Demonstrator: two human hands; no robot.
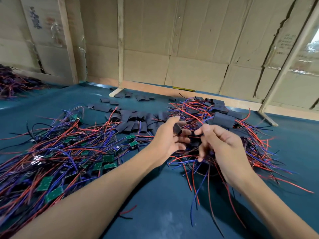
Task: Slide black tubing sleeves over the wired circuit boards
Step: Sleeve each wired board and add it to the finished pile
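While both forearms reach in over the green table (pixel 155 213), the left hand (pixel 170 137) pinches a short black sleeve (pixel 177 131) between thumb and fingers, raised above the table. Just right of that sleeve, the right hand (pixel 222 144) has its fingers curled around a bundle of wires (pixel 203 163) that trail down from it; its fingertips are close to the sleeve, and contact cannot be confirmed through the blur. Behind the sleeve lies a loose spread of empty black sleeves (pixel 131 121). Left of the sleeve sits a heap of bare green boards (pixel 72 163) with red, blue and black wires. Right of and behind the sleeve lies a pile of sleeved boards (pixel 222 118). A cardboard wall (pixel 181 49) stands beyond.
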